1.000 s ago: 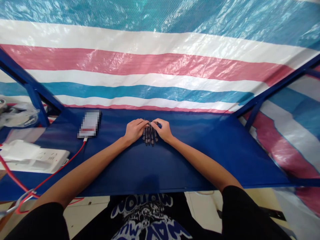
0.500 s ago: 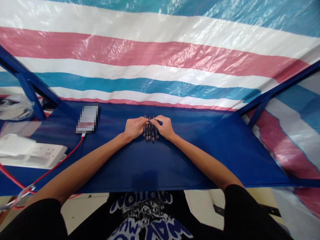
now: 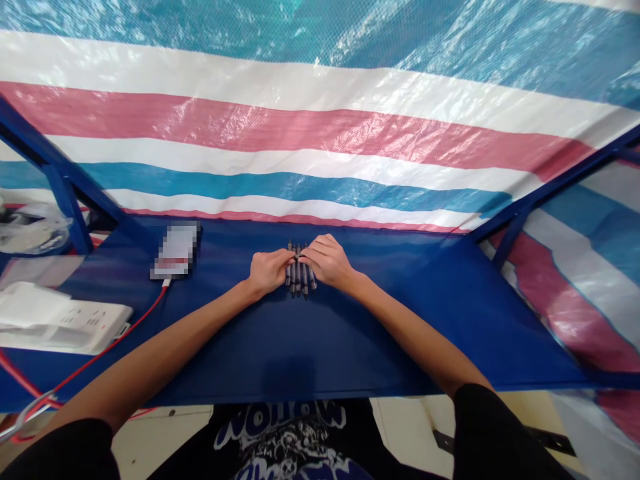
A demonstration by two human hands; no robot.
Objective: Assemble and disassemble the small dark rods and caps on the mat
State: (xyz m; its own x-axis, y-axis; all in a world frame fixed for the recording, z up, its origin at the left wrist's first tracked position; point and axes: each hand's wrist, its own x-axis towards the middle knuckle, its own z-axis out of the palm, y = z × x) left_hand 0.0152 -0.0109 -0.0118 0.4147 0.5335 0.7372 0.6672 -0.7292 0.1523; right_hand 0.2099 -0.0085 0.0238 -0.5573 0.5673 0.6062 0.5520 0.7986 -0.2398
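Several dark pens (image 3: pixel 301 285) lie side by side on the blue table, pointing away from me, their near ends fanned slightly apart. At their left edge my left hand (image 3: pixel 269 272) is closed in a pinch, fingertips over the middle of the pens. From the other side my right hand (image 3: pixel 330 261) reaches over the pens, its fingers bent and pressed together close to the left fingertips. Something small and dark shows between the two pinches, too small to name. My fingers hide the middle and part of the far ends of the pens.
A phone (image 3: pixel 176 250) with a red charging cable (image 3: pixel 137 320) lies on the left. Beside it stands a white power strip (image 3: pixel 85 323). A striped plastic sheet (image 3: pixel 310 143) hangs behind the blue table (image 3: pixel 280 347). Blue frame bars (image 3: pixel 500 223) slant at both sides.
The view has tilted slightly up, so everything sits lower. My right hand has turned over the pens, its fingers now reaching across and covering more of their right side. My left hand keeps its pinch.
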